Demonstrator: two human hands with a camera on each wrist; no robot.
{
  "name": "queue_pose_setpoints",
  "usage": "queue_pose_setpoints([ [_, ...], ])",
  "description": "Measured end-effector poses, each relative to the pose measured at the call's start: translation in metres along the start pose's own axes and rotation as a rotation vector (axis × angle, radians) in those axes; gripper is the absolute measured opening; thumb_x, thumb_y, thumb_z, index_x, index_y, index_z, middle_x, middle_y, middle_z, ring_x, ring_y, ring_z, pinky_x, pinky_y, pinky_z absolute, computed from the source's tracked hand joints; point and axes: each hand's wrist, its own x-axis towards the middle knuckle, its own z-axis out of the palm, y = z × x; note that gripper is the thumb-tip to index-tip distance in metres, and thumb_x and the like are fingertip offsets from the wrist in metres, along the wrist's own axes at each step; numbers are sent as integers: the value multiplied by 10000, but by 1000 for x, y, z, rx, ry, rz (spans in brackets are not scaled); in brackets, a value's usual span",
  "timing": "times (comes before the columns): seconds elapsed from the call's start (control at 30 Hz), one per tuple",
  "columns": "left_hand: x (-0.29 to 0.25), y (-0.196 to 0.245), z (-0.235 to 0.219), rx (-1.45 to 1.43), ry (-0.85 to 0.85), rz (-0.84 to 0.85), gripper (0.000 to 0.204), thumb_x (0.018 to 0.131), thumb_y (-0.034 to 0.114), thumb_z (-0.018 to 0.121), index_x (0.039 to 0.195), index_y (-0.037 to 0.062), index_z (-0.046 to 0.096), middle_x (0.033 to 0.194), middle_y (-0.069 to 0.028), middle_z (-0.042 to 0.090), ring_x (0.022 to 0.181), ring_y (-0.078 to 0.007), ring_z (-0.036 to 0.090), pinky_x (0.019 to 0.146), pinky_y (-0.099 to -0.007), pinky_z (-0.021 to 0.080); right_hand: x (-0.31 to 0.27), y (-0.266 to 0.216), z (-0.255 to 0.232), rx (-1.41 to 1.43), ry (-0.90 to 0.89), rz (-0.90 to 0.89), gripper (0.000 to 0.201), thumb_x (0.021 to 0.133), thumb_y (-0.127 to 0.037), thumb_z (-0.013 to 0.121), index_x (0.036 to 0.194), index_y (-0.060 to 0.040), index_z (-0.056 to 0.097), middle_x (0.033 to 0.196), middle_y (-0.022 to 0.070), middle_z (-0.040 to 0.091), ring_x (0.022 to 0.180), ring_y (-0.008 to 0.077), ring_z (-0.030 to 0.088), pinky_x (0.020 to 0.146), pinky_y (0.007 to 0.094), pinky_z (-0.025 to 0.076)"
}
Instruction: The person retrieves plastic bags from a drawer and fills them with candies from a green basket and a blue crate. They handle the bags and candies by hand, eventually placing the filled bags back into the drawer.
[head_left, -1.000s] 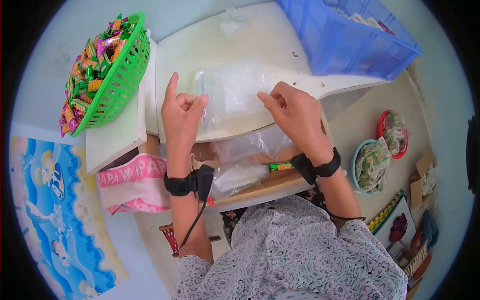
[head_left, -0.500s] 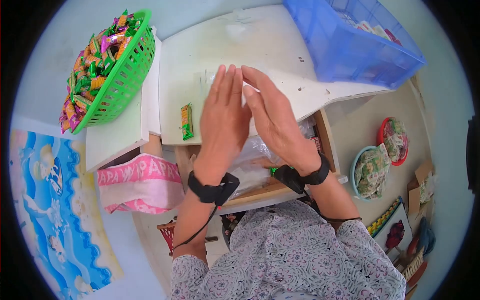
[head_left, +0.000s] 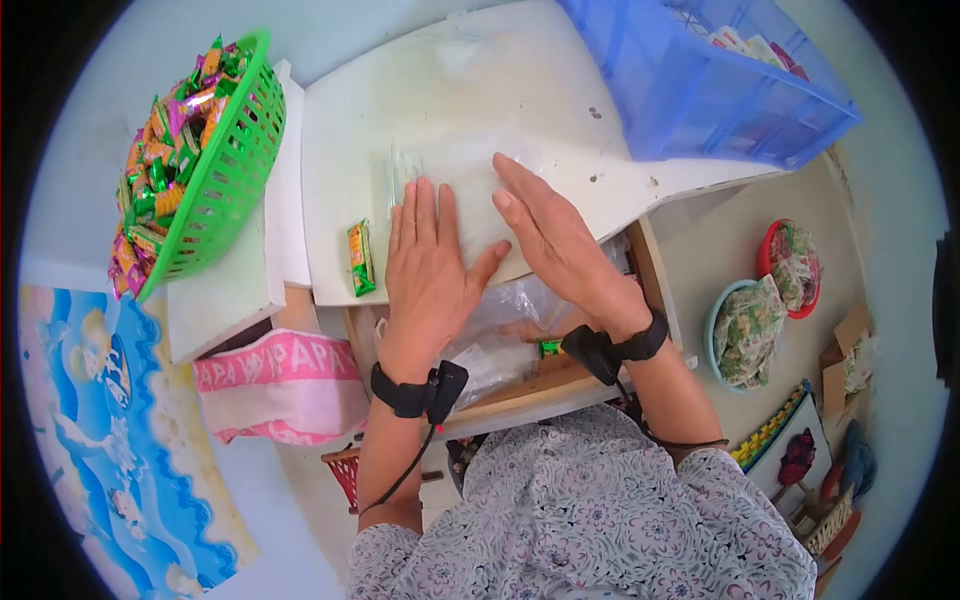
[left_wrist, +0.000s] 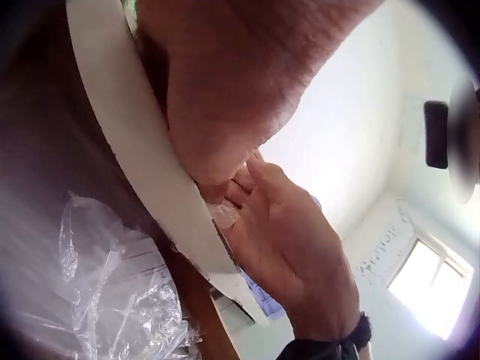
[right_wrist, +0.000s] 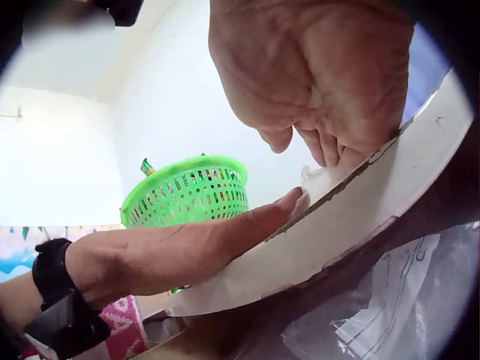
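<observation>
A clear plastic bag (head_left: 462,170) lies flat on the white tabletop (head_left: 500,90). My left hand (head_left: 425,262) presses on it palm down, fingers straight. My right hand (head_left: 545,232) lies flat beside it, fingers straight, also pressing the bag; the thumbs nearly touch. A small green and orange snack packet (head_left: 359,257) lies on the table just left of my left hand. In the right wrist view the right hand (right_wrist: 330,82) rests on the table edge (right_wrist: 352,210) with a bit of the bag (right_wrist: 319,178) showing under the fingers.
A green basket (head_left: 215,165) full of wrapped snacks sits at the left. A blue crate (head_left: 700,85) stands at the back right. Below the table edge, an open drawer holds crumpled clear bags (head_left: 490,345). A pink cloth (head_left: 275,385) hangs at the lower left. Bowls (head_left: 745,325) sit on the floor at right.
Earlier both hands held the bag by its edges. They then came together above it, and now lie flat on the bag. A snack packet has appeared on the table at left.
</observation>
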Motion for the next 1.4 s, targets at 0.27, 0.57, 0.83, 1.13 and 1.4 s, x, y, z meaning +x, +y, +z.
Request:
queue_pose_setpoints([
  [0.27,14,-4,-32,-88,-238,-53,827,1019,522,565,1531,-97,370,1579,-345,361,1510,-447,317,1236,-475,279,-2,4,-13,616,197,74,328,1091,-207,522,1293,30,625,1196,152,713,1117,194,668,987,343,510],
  [0.57,110,-5,-59,-62,22,48,673,1002,443,633,1504,21,482,1459,-267,552,1387,-420,498,1122,-460,431,-35,-38,-67,638,342,-5,207,1083,-159,527,1128,-13,667,913,56,715,802,94,603,739,255,471],
  [0.83,199,-31,3,-13,-23,-23,587,950,380,699,1388,7,581,1285,-208,648,1202,-372,609,968,-469,522,-70,-44,-91,577,278,105,186,1076,-146,544,1138,-28,673,908,34,707,794,74,598,734,245,481],
  [1.13,221,-58,39,-56,-22,-176,294,910,267,732,1003,-7,688,1004,-202,731,967,-399,693,829,-487,564,-77,-43,-93,577,215,194,183,1079,-148,555,1141,-14,664,923,27,683,825,75,592,754,248,495],
  [1.4,120,24,-78,-1627,38,-243,170,1043,78,544,1151,-33,616,1207,-136,675,1080,-263,691,949,-452,596,-68,-46,-85,560,258,177,230,1068,-169,577,1207,3,640,1068,70,712,962,114,627,874,285,503],
])
